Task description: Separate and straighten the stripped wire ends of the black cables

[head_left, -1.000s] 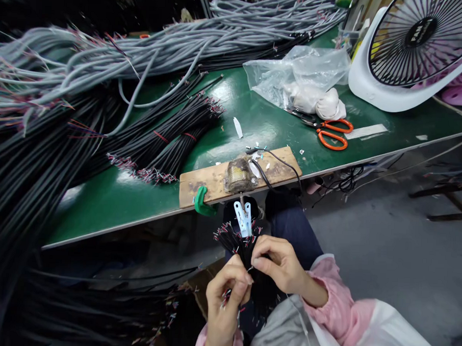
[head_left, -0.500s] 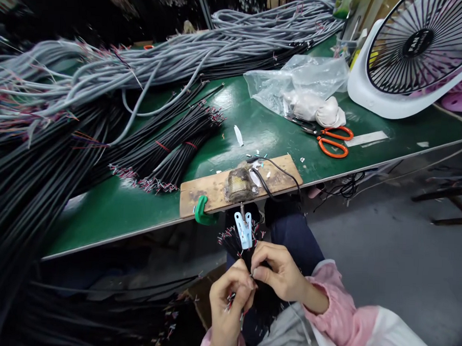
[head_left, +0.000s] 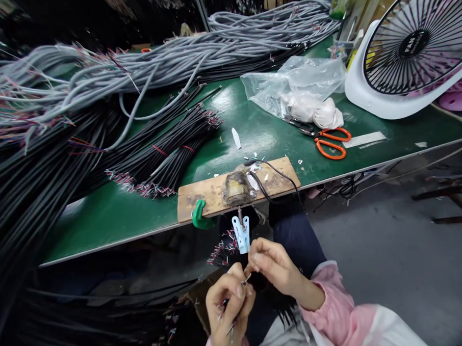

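Over my lap, my left hand (head_left: 230,305) is closed on several thin cables, whose red, white and black wire ends (head_left: 222,308) stick out between the fingers. One wire tip (head_left: 246,281) shows above its thumb and forefinger. Close by, my right hand (head_left: 276,269) is pinched shut; what its fingertips hold is hidden. Just above them, a light blue clothespin (head_left: 241,234) hangs from a metal rod (head_left: 240,212) at the board's front edge. A bundle of black cables (head_left: 220,254) with stripped ends lies behind my hands, and more black cable (head_left: 282,310) lies beneath the right one.
A wooden board (head_left: 189,196) with a grimy block (head_left: 237,188) is held to the green table by a green clamp (head_left: 200,216). Orange-handled scissors (head_left: 331,149), a plastic bag (head_left: 273,85) and a white fan (head_left: 372,100) stand right. Grey cables (head_left: 175,53) fill the back left.
My hands have moved slightly apart, the left a little down and left, exposing a wire tip between them. The bundle's visible ends have shifted left and down.
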### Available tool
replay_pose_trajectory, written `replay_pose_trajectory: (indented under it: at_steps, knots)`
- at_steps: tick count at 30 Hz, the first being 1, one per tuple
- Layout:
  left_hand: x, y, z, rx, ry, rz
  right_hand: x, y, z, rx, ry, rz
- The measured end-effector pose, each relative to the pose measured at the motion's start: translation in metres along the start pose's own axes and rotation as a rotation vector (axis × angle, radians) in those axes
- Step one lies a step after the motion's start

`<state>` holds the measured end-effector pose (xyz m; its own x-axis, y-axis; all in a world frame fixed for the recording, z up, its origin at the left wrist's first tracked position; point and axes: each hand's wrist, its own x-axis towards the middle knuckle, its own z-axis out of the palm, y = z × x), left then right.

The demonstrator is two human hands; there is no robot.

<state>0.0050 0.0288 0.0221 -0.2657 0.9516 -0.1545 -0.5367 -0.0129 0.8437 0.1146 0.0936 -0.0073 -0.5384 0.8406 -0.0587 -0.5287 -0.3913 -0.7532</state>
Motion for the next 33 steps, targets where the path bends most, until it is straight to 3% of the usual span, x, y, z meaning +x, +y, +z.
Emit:
replay_pose_trajectory:
  at_steps: [7, 14, 22, 29, 33]
  knots:
    - [-0.001, -0.002, -0.002, -0.038, -0.045, -0.01, -0.004, -0.004, 0.003, -0.057, -0.053, -0.065]
    - [-0.001, -0.007, -0.004, 0.009, -0.057, -0.019, -0.009, -0.004, 0.004, -0.272, 0.041, -0.261]
    - [-0.007, -0.008, -0.009, 0.093, 0.046, -0.078, -0.013, -0.001, 0.003, -0.129, -0.003, -0.078]
    - [-0.009, -0.008, -0.01, 0.131, -0.063, -0.016, -0.015, -0.002, 0.007, -0.022, -0.068, 0.013]
    - [-0.01, -0.006, -0.006, 0.109, -0.065, 0.002, -0.015, 0.0, 0.006, -0.033, -0.006, 0.0]
